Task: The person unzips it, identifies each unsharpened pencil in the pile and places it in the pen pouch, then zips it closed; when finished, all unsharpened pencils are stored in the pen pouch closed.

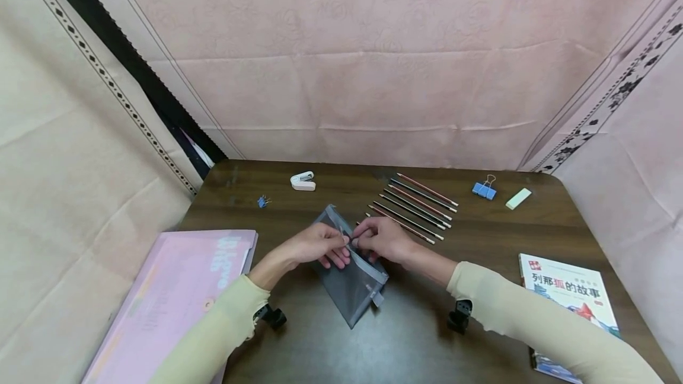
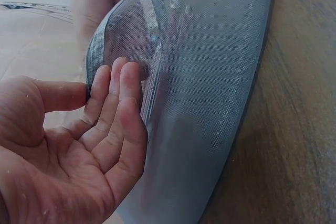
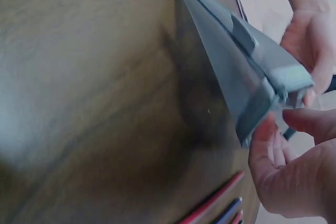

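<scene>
The dark wooden table (image 1: pixel 480 236) is viewed from the head camera, above and angled down. The grey mesh zip pouch (image 2: pixel 210 77) is seen very close from the left wrist; from the right wrist it (image 3: pixel 236 61) is shown near, edge-on. All three views share the pouch.

- A dark wooden table (image 1: pixel 480 325) stands in the middle
- Behind the table hangs a creased pink cloth (image 1: pixel 373 46)
- Cream patterned sheets (image 1: pixel 64 153) drape left of the table
</scene>
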A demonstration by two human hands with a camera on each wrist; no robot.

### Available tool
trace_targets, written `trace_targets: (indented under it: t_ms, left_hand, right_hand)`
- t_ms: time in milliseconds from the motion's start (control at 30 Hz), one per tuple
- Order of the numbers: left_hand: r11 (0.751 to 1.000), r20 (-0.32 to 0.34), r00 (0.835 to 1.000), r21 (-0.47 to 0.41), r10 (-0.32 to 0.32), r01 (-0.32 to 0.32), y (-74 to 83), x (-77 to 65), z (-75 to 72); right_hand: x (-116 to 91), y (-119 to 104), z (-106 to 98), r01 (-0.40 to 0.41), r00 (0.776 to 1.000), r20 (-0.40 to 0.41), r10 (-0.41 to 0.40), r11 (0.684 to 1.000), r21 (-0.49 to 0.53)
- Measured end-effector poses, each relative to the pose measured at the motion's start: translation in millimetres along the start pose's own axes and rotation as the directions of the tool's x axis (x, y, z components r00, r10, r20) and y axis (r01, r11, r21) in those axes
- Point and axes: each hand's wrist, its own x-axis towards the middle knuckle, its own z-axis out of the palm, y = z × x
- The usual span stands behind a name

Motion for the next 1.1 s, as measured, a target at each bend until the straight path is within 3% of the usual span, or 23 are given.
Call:
trace_targets:
  t_ms: [133, 267, 467, 767, 933, 1100]
  left_hand:
    - [1.000, 0.001, 1.000, -0.003, -0.004, 0.004, -0.5, -0.5, -0.8]
    - [1.000, 0.001, 1.000, -0.006, -0.007, 0.007, -0.6, -1.3, -2.0]
    - [1.000, -0.010, 1.000, -0.003, -0.010, 0.010, -3.0, -3.1, -4.2]
    - [1.000, -0.004, 1.000, -0.011, -0.011, 0.011, -7.0, -3.5, -5.0]
    - [1.000, 0.001, 1.000, -0.013, -0.010, 0.010, -8.4, -2.5, -5.0]
    - [1.000, 0.000, 1.000, -0.015, -0.013, 0.013, -7.7, -2.2, -3.9]
  right_hand:
    - [1.4, -1.7, -13.4, 0.024, 0.999, -0.038, -0.022, 0.999, 0.043]
    - [3.6, -4.6, -33.4, 0.082, 0.992, -0.102, -0.079, 0.996, 0.025]
    - [16.9, -4.1, -72.2, 0.155, 0.964, -0.204, -0.168, 0.985, -0.074]
    - [30.9, 4.9, -126.9, 0.153, 0.926, -0.305, -0.223, 0.959, -0.238]
    - [39.0, 19.9, -152.4, 0.132, 0.908, -0.333, -0.253, 0.929, -0.347]
    - [48.1, 42.4, -168.8, 0.100, 0.902, -0.316, -0.295, 0.854, -0.511]
